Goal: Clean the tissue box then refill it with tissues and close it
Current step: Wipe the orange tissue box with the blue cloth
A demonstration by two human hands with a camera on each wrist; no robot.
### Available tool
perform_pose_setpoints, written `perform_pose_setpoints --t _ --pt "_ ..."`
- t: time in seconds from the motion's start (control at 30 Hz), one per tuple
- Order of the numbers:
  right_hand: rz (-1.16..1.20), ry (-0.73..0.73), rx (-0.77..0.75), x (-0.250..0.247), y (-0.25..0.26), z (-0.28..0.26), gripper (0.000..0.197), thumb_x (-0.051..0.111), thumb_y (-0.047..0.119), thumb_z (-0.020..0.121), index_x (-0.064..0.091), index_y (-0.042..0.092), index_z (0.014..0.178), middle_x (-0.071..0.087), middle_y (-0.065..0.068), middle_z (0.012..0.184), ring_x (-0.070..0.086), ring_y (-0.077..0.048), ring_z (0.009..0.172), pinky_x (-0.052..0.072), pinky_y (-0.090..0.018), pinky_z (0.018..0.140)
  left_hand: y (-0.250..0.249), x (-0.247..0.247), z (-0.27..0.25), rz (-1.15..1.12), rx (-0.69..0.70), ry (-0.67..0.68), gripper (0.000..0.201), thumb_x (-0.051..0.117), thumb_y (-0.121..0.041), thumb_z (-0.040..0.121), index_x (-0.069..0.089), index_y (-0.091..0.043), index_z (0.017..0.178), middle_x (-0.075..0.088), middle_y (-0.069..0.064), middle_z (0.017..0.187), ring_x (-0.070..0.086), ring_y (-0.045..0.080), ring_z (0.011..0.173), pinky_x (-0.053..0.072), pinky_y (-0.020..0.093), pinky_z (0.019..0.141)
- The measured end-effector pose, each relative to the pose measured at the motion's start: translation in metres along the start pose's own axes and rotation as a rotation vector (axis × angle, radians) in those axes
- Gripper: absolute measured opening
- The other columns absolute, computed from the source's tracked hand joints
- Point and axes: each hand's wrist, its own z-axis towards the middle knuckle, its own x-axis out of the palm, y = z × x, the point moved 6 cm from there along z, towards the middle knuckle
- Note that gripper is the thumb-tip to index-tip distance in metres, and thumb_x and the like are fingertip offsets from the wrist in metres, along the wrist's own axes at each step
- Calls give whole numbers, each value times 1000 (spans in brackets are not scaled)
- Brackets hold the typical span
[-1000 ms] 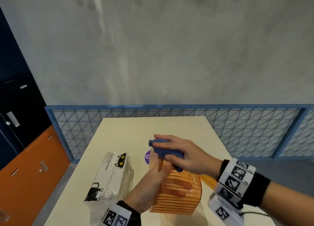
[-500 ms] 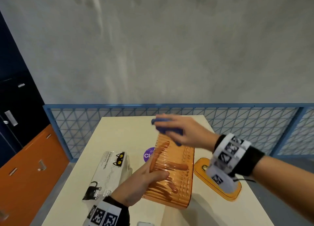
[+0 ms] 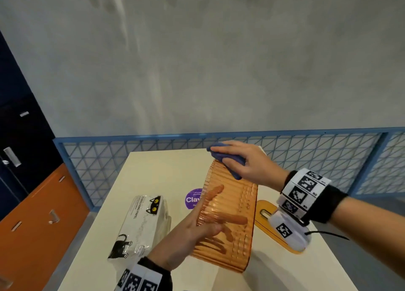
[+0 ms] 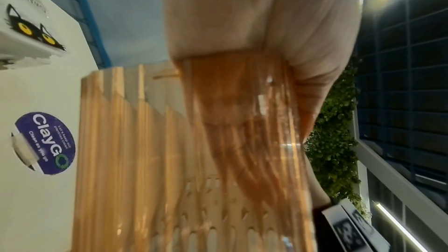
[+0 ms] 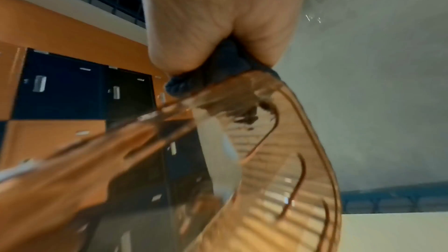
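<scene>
A see-through orange ribbed tissue box [image 3: 243,242] is held tilted above the table, its far end raised. My left hand [image 3: 210,220] grips its near side wall, fingers showing through from inside and thumb outside. My right hand [image 3: 245,161] clutches a bunched blue cloth [image 3: 233,170] and presses it on the box's far upper edge. The right wrist view shows the cloth [image 5: 218,72] against the box rim [image 5: 278,198]. A wrapped tissue pack [image 3: 142,223] with black cat prints lies left of the box. The flat orange lid [image 3: 265,216] lies on the table, partly hidden by my right wrist.
The cream table [image 3: 166,170] carries a round purple sticker [image 3: 192,200] beside the box. A blue mesh railing [image 3: 109,150] runs behind the table's far edge. Orange and dark blue cabinets [image 3: 32,214] stand to the left, below table level.
The box has tipped from standing over my left hand to a slanted lengthwise hold. My right hand slid the cloth away from me to the box's far end.
</scene>
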Motion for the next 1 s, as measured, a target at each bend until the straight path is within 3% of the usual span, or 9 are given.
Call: perform_pose_setpoints --t 0.07,0.2,0.33,0.5,0.6,0.73,0.8,0.9,1.0 --pt "-86 34 -127 16 19 -14 40 48 25 93 52 27 133 46 9 142 39 3 127 35 -13 107 0 -3 3 -30 6 -42 67 66 -17 72 42 -37 132 70 6 111 69 24 95 55 32 74" --pt "-134 140 -276 59 51 -67 44 46 28 94 45 30 138 37 7 150 23 -7 144 21 -19 117 10 -9 0 -99 -1 -130 55 59 -7 66 53 -20 118 73 1 84 69 16 72 56 31 61" --pt "-179 159 -330 53 35 -77 42 48 26 94 48 27 137 39 4 149 28 -11 143 32 -27 115 9 -5 -4 -114 16 -106 56 57 -7 70 49 -30 121 75 1 90 71 17 76 58 28 60" --pt "-90 4 -38 12 -3 -39 45 42 36 92 46 30 137 33 21 142 27 1 134 38 -31 111 3 -6 -8 -82 -12 -57 72 62 -15 71 39 -35 136 70 11 109 69 22 89 56 30 68" --pt "-131 28 -123 28 18 -52 45 49 26 94 44 29 139 33 13 150 23 -6 142 32 -29 113 5 -7 -4 -95 -21 -66 79 67 -16 68 37 -34 139 68 12 115 68 27 97 55 35 75" --pt "-191 142 -319 58 50 -81 42 44 30 96 45 30 138 36 6 151 22 -10 145 21 -19 117 9 -4 -3 -139 -23 -94 69 57 0 77 39 -28 137 73 4 97 71 21 78 57 32 60" --pt "-227 131 -368 48 46 -71 40 45 29 95 49 27 135 43 6 146 29 -7 140 20 -15 117 10 -4 -6 -100 -38 -77 70 59 -3 79 36 -30 139 71 9 104 70 25 84 57 34 62" --pt "-65 -44 -78 8 10 -37 37 49 26 93 54 29 130 48 18 136 42 11 123 39 -21 107 3 2 -14 -17 -35 36 69 56 -8 77 33 -36 136 72 8 109 70 24 94 56 31 70" --pt "142 -80 102 -6 -3 -28 34 55 17 93 59 27 125 52 20 122 43 27 105 41 -2 90 -4 5 -12 28 -18 43 58 54 -12 85 34 -35 134 67 6 122 67 26 107 56 33 82"
